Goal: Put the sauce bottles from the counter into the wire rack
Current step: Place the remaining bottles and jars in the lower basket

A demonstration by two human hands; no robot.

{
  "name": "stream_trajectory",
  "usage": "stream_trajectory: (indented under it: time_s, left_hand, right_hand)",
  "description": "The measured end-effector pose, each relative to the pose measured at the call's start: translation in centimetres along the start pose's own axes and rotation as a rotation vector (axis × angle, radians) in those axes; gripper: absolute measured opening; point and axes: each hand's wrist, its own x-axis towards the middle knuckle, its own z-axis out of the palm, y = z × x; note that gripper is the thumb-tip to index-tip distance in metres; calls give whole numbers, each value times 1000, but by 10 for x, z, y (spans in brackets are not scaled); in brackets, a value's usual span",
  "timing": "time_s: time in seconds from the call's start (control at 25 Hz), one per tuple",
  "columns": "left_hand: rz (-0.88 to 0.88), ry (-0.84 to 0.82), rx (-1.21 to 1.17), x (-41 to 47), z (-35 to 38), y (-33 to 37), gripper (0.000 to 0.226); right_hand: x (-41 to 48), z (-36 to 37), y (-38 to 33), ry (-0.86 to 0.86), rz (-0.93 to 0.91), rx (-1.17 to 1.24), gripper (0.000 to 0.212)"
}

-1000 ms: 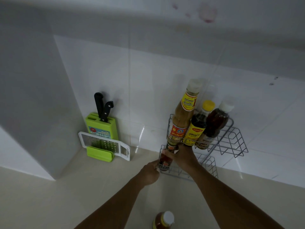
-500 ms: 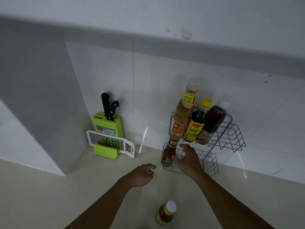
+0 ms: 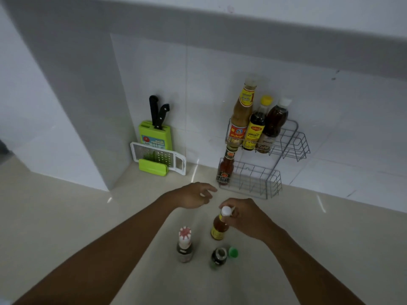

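The two-tier wire rack (image 3: pixel 286 148) hangs in the wall corner. Its upper tier holds a tall tan sauce bottle (image 3: pixel 241 115), a yellow-capped dark bottle (image 3: pixel 256 126) and a white-capped brown bottle (image 3: pixel 274 124). A red sauce bottle (image 3: pixel 225 169) stands at the left end of the lower tier. On the counter, my right hand (image 3: pixel 248 219) grips the neck of an orange bottle with a white cap (image 3: pixel 218 228). My left hand (image 3: pixel 193 194) hovers just in front of the rack, fingers apart and holding nothing.
Nearer me on the counter stand a bottle with a red-and-white cap (image 3: pixel 184 245), a dark bottle (image 3: pixel 218 257) and a green-capped one (image 3: pixel 233 252). A green knife block (image 3: pixel 155 137) and a white grater (image 3: pixel 158 157) sit in the left corner.
My right hand let go of the red bottle in the lower tier and came back to the white-capped bottle. My left hand drew back from the rack. The view tilted down.
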Motion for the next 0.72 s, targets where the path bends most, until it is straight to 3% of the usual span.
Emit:
stream_trajectory:
  time_s: [0.12, 0.24, 0.36, 0.48, 0.56, 0.64, 0.72]
  left_hand:
    - [26, -51, 2, -12, 7, 6, 63]
    - [118, 6, -12, -27, 5, 14, 86]
    - [221, 177, -154, -36, -3, 37, 69]
    - [260, 92, -219, -41, -18, 66, 34]
    - [219, -31, -208, -46, -28, 82, 29]
    - [185, -74, -220, -46, -35, 92, 29]
    - [143, -22, -229, -41, -40, 98, 21]
  right_hand:
    - [-5, -1, -5, 159, 10, -2, 21]
    - [-13, -31, -28, 365, -45, 243, 20]
    - [-17, -80, -62, 475, -133, 463, 20]
    - [-15, -121, -87, 548, -393, -16, 13]
    - [-9, -142, -98, 497, -555, -381, 15]
    - [5, -151, -98, 426, -546, -496, 27]
    - [19, -150, -93, 443, -419, -448, 29]
